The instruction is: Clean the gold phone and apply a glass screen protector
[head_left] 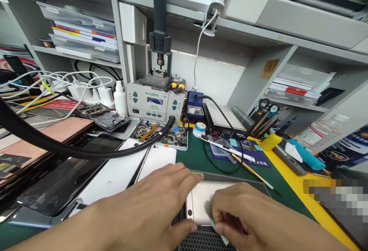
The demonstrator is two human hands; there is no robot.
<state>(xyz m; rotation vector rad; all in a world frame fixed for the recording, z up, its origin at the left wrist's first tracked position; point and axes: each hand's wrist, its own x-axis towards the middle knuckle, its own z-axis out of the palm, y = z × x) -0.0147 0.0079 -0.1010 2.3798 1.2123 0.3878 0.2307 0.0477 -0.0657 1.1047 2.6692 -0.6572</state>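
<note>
The left hand (pixel 161 193), grip spread wide, holds the camera end of a gold smartphone (pixel 199 205) on a honeycomb mat (pixel 198 241); the smartphone's other end is hidden behind the right hand (pixel 247 212), pinching a mostly concealed pale-green sliver (pixel 224 240).

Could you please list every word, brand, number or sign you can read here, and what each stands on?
"QUICK": front of the grey station.
"mi": back of the white phone.
Too small or blurred to read: the station's other print, and lettering on the clear bottle, flat-topped device, blue sheet and dark-blue container.
</note>
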